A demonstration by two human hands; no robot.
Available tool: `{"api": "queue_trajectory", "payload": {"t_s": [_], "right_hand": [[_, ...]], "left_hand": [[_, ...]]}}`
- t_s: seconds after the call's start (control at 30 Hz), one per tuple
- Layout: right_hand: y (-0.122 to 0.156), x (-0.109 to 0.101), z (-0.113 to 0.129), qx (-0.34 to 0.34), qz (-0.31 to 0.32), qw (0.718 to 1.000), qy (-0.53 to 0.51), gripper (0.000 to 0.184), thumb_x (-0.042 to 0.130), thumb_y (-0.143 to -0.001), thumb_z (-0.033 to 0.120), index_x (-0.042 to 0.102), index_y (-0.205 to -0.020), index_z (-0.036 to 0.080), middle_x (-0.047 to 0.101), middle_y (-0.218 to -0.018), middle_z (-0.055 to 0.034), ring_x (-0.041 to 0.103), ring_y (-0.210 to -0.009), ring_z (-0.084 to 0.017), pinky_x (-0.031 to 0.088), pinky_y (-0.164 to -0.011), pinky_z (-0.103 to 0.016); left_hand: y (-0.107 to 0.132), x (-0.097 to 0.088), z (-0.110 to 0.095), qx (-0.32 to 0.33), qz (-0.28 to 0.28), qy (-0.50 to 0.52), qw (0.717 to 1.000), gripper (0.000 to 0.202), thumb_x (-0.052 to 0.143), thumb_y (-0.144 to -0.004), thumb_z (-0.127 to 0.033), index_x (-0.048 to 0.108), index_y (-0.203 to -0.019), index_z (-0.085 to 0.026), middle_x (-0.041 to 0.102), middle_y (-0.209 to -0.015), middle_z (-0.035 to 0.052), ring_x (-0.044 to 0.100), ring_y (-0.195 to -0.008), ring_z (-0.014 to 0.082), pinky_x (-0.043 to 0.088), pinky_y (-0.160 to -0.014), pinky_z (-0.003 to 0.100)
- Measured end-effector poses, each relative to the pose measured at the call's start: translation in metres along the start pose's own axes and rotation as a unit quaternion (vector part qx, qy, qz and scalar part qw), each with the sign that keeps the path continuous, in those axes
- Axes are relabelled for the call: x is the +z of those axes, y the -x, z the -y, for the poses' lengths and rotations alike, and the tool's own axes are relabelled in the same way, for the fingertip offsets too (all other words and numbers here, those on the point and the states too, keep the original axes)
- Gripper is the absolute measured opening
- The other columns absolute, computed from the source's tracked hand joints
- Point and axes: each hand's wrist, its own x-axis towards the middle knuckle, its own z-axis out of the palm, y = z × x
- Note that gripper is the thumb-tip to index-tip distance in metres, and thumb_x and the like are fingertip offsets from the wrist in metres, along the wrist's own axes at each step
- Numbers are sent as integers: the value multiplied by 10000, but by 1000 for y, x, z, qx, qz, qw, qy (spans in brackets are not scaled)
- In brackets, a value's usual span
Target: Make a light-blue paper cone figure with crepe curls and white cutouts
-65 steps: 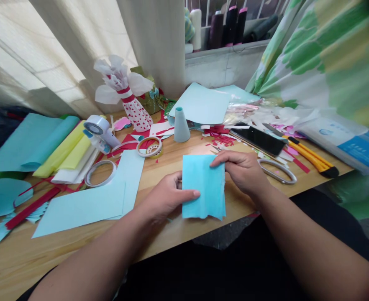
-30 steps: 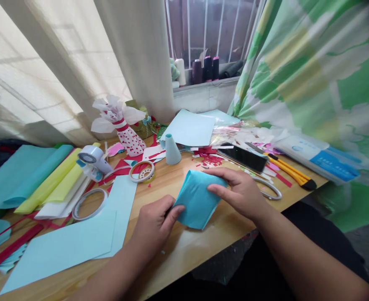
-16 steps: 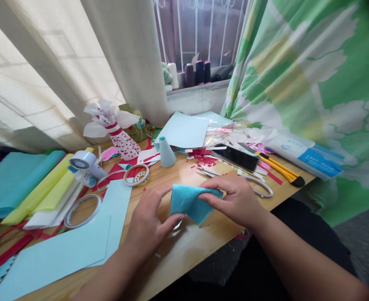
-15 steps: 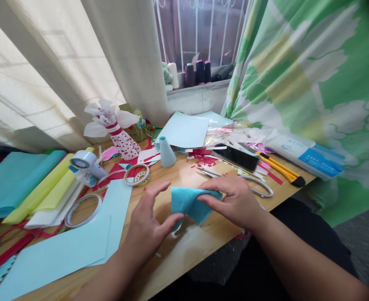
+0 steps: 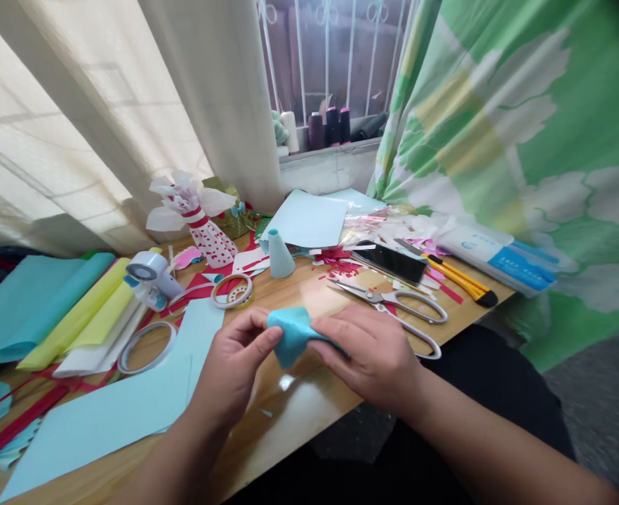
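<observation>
Two bare hands close on one piece of blue crepe paper (image 5: 293, 335). It lay flat as a ragged-edged rectangle in the earlier views and now forms a soft, creased wad with a narrow tail. The hands stand closer together than before, with the wad held between them above the worktop (image 5: 293, 438).

The left hand (image 5: 233, 365) is nearly closed, its fingers (image 5: 254, 326) pressing on the wad's left side. The right hand (image 5: 367, 358) is also nearly closed, its fingers (image 5: 330, 340) pinching the tail from the right.

Just beyond the right hand, a pair of steel scissors (image 5: 394, 308) with looped handles lies fully in view, no longer partly covered. Farther on are red paper scraps (image 5: 341, 268), a black smartphone (image 5: 391, 263) and a yellow utility knife (image 5: 462, 277).

Behind the wad stands a pale blue paper cone (image 5: 281, 256). To the left, a sheet of smooth pale blue card (image 5: 130, 414) lies beneath the left forearm's side, near a ring of clear tape (image 5: 146, 347). Beyond these lie folded teal and yellow paper sheets (image 5: 41, 301).
</observation>
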Motion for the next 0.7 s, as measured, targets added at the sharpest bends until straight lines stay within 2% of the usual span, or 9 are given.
{"api": "queue_trajectory", "payload": {"t_s": [0.17, 0.23, 0.27, 0.3, 0.37, 0.47, 0.53, 0.6, 0.7], "right_hand": [[19, -32, -19, 74, -32, 997, 8, 327, 552, -857, 391, 598, -1081, 156, 703, -964, -104, 649, -890, -223, 514, -807, -350], [40, -45, -44, 150, 5, 981, 120, 281, 503, -876, 352, 631, -1012, 142, 690, -1001, -129, 632, -940, -255, 498, -837, -394], [53, -50, -58, 179, 56, 966, 178, 289, 484, -876, 349, 640, -1003, 140, 685, -1006, -137, 631, -933, -272, 499, -829, -419], [65, -54, -72, 194, 121, 948, 221, 318, 483, -865, 360, 637, -1033, 138, 680, -1023, -144, 631, -927, -289, 504, -812, -437], [86, -56, -94, 194, 175, 937, 234, 351, 528, -817, 358, 646, -1050, 124, 661, -1090, -172, 614, -975, -334, 489, -834, -471], [100, -54, -107, 200, 214, 918, 268, 438, 504, -818, 361, 593, -1168, 112, 627, -1160, -176, 592, -1020, -333, 473, -861, -457], [96, -53, -107, 232, 236, 901, 279, 476, 509, -811, 376, 566, -1212, 128, 630, -1157, -159, 590, -1015, -325, 474, -850, -439], [87, -56, -105, 269, 252, 888, 276, 491, 533, -789, 394, 568, -1214, 151, 633, -1146, -145, 595, -1000, -316, 479, -829, -414], [76, -65, -99, 311, 244, 875, 281, 516, 572, -748, 418, 570, -1200, 170, 637, -1109, -142, 620, -927, -302, 495, -765, -389]], "left_hand": [[-5, -17, -21, -127, 18, 9, 992, 298, 694, -720, -368, 464, -689, -182, 414, -570, -69, 360, -500, 65, 305, -459, 162], [-11, -29, -22, -158, 42, -47, 986, 319, 682, -712, -398, 438, -704, -193, 386, -562, -78, 340, -485, 67, 284, -447, 165], [-15, -35, -19, -166, 65, -105, 978, 329, 667, -710, -418, 428, -693, -192, 381, -560, -79, 336, -480, 69, 279, -444, 169], [-19, -40, -14, -176, 96, -181, 963, 333, 647, -709, -438, 429, -678, -188, 392, -564, -75, 345, -482, 73, 284, -448, 177], [-27, -46, 1, -154, 133, -368, 907, 318, 587, -723, -454, 442, -639, -183, 402, -554, -65, 372, -491, 90, 306, -466, 199], [-32, -50, 21, -139, 123, -456, 871, 273, 630, -678, -404, 491, -609, -179, 477, -597, -31, 455, -571, 139, 361, -539, 247], [-27, -49, 24, -93, 84, -501, 856, 203, 633, -696, -361, 564, -756, -180, 564, -782, 19, 519, -721, 192, 412, -663, 310], [-15, -47, 20, 22, 72, -570, 818, 208, 579, -769, -309, 576, -935, -183, 575, -999, 71, 534, -906, 234, 419, -807, 378], [9, -44, 18, 174, 165, -629, 740, 209, 467, -870, -260, 579, -1025, -176, 550, -1186, 112, 511, -1089, 239, 418, -919, 399]]}}
